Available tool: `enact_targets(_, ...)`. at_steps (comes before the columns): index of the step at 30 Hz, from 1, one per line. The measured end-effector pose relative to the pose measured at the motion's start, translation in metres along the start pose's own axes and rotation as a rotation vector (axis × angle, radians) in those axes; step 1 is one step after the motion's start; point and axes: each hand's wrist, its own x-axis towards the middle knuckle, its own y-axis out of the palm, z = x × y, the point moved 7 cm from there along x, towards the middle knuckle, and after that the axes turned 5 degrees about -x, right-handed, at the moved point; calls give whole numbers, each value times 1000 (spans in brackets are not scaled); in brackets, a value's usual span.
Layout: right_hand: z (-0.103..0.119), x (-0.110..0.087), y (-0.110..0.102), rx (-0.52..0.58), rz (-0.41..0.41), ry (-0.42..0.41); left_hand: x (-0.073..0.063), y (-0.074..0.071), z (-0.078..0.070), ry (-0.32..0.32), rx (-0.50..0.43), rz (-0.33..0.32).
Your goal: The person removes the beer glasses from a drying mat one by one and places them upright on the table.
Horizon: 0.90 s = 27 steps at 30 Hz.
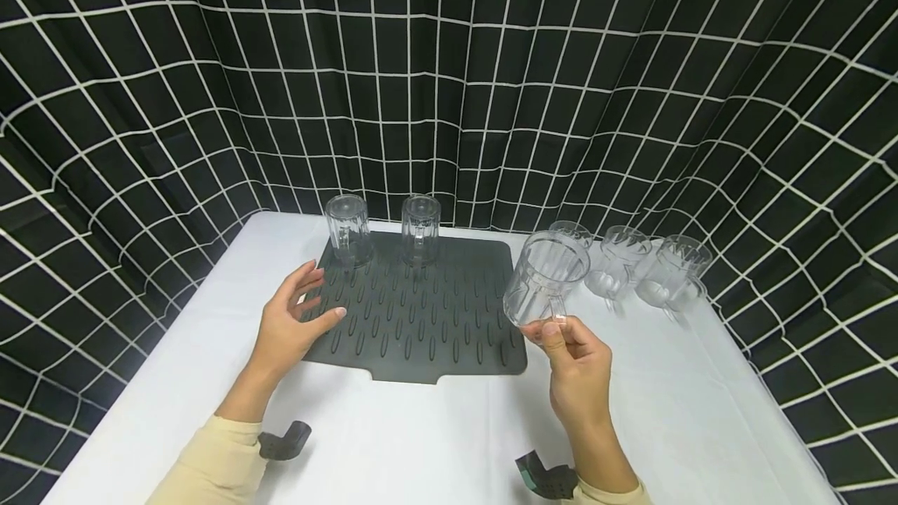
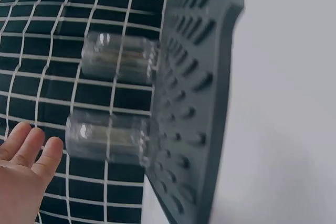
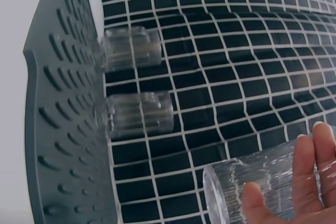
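My right hand (image 1: 581,369) pinches a clear glass mug (image 1: 546,275) by its handle, above the right edge of the dark grey drying mat (image 1: 449,341). The mug is tilted, its wide mouth facing up. In the right wrist view, fingers (image 3: 304,166) overlap the ribbed wall of that mug (image 3: 262,174). My left hand (image 1: 288,322) hovers over the left edge of the mat, fingers spread, holding nothing. Two glass mugs stand upside down at the back of the mat, one at the left corner (image 1: 348,231) and another (image 1: 421,228) to its right.
On the white tablecloth (image 1: 393,443) to the right of the mat, three clear mugs stand mouth up: one at the left (image 1: 571,232), a middle one (image 1: 617,259) and a right one (image 1: 673,270). A black curtain with a white grid (image 1: 435,100) surrounds the table's back and sides.
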Motion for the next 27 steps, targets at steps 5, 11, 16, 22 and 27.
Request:
enact_targets(5, 1, 0, -9, 68, 4, -48, -6, -8, -10, -36, 31, -20)
enact_targets(11, 2, 0, -20, 205, 9, -115, -12, -14, -1, -106, 16, -26)
enact_targets(16, -2, 0, -32, 228, -3, -121, -15, -21, 38, -145, 40, -42)
enact_targets(22, -7, -1, -42, 241, 4, -128, -20, -28, 68, -192, 52, -38)
enact_targets(27, -12, -2, -50, 237, 15, -128, -27, -32, 88, -291, 99, 3)
